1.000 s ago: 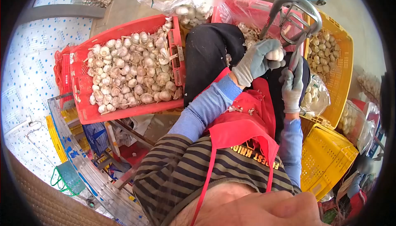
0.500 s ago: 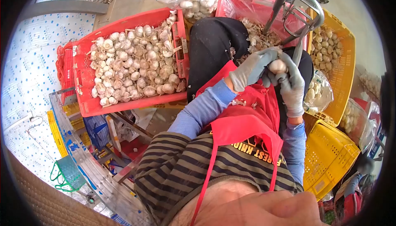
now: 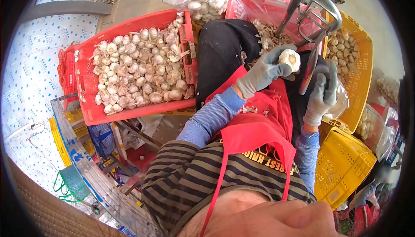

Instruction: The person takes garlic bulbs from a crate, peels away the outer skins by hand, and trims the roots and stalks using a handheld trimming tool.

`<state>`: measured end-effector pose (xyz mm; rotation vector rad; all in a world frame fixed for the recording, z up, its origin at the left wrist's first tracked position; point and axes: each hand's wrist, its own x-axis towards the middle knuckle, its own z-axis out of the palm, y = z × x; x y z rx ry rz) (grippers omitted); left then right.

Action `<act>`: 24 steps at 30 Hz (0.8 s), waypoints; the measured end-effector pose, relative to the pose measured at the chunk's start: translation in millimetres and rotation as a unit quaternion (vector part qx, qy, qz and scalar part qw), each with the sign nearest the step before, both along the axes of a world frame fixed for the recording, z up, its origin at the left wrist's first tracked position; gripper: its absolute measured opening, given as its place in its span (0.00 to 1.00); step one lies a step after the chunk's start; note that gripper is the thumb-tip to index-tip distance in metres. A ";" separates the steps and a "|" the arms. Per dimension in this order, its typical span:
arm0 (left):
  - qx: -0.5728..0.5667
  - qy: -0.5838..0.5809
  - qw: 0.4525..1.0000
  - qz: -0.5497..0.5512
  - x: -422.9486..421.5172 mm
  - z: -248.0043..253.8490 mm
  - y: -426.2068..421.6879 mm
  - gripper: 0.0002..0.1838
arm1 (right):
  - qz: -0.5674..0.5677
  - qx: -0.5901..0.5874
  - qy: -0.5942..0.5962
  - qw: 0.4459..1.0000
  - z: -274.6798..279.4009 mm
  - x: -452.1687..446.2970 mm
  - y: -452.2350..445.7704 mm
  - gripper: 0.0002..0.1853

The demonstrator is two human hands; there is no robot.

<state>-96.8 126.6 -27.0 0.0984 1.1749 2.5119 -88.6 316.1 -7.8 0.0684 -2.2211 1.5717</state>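
My left hand (image 3: pixel 264 72), in a grey-white work glove, grips a garlic bulb (image 3: pixel 289 60) with its cut, pale root side facing up. To the right, my gloved right hand (image 3: pixel 320 98) is apart from the bulb, its fingers spread with nothing visible in them. Between the hands runs a metal bar with a red end (image 3: pixel 306 82), part of a bent-tube metal frame (image 3: pixel 312 14) standing beyond my knees. Peeled skins (image 3: pixel 267 38) lie in the pink, plastic-lined crate (image 3: pixel 246 4) beneath that frame. Bits of skin also lie on my red apron (image 3: pixel 259 129).
A red crate (image 3: pixel 88 103) full of garlic bulbs (image 3: pixel 140 70) stands to my left. On the right is a yellow crate (image 3: pixel 365 60) with more bulbs, and another yellow crate (image 3: pixel 341 168) sits nearer. A clear bag of garlic (image 3: pixel 205 3) lies ahead.
My right hand has come off the garlic bulb and moved right and down, its fingers opening. My left hand keeps the bulb, now turned root side up.
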 end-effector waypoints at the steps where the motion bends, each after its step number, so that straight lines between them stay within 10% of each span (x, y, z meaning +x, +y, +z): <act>1: 0.011 -0.004 1.000 0.004 -5.0 -3.0 -0.2 0.38 | 0.042 0.010 -0.020 0.999 -5.9 -6.2 1.1 0.25; 7: 0.009 -0.010 1.000 0.008 -33.6 -8.8 7.9 0.37 | 0.151 -0.184 -0.280 0.930 26.0 14.1 -1.9 0.25; 24: 0.007 -0.104 0.993 -0.052 -66.0 21.8 5.0 0.18 | 0.200 -0.166 -0.275 0.926 16.9 7.4 6.3 0.19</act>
